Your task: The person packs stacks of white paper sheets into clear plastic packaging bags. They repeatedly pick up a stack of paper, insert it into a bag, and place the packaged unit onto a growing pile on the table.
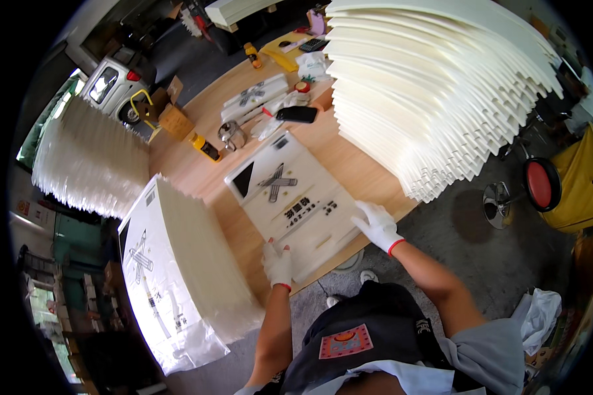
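Observation:
A flat pack of paper (295,205) in a clear plastic sleeve lies on the wooden table in front of me. Its white front carries a drawing of crossed pencils and dark print, with a black corner at the far left. White gloves with red cuffs cover both hands. My left hand (279,265) holds the pack's near left edge, two bare fingertips showing on top. At the right edge, my right hand (378,228) grips the pack, its fingers partly hidden. Left of it stands a tall stack of similar sleeved packs (168,263), with the same pencil drawing on top.
A high, fanned stack of white sheets (435,92) rises at the right. Another sleeved stack (89,158) stands at the far left. Across the table (201,174) are a phone (297,114), a yellow bottle (206,147), a metal pot (232,135) and cardboard boxes (176,122). A red-seated stool (540,185) stands right.

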`<state>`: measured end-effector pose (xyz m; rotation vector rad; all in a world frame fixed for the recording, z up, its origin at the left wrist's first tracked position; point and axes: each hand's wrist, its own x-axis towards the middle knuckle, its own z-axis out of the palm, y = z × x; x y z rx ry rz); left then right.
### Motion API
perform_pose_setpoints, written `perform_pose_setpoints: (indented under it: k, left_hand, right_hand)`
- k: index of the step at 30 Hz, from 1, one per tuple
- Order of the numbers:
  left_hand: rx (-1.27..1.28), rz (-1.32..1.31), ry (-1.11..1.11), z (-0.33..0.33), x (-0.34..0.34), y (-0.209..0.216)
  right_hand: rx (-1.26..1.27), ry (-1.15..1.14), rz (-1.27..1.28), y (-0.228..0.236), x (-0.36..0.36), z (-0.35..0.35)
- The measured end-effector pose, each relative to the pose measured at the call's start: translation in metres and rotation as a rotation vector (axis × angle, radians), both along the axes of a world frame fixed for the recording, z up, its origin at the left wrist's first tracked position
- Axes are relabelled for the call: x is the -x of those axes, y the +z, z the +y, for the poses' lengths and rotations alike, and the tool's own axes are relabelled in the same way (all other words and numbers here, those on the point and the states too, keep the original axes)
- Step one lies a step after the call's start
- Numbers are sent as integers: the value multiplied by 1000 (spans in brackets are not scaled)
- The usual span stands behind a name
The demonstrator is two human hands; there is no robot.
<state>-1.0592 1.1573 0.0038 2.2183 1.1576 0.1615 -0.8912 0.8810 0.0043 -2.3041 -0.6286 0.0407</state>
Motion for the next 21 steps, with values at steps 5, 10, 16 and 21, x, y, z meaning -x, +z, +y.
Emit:
perform_pose_setpoints:
  k: [5,10,16,21]
  left_hand:
    - [-208,-119,-66,-17,13,-22]
    - [-502,-148,-363,-43,41,-23]
    - [-292,-117,-744,-59,-8,-9]
    - [-239,-28,-719,-59,-20,4]
  right_hand:
    - [-256,-70,97,-5,-1,-8]
    - [-105,-165,460,-27,52,-70]
    - [419,-160,618,-212,204,-195]
    - [910,-5,1000,-275,289,-236]
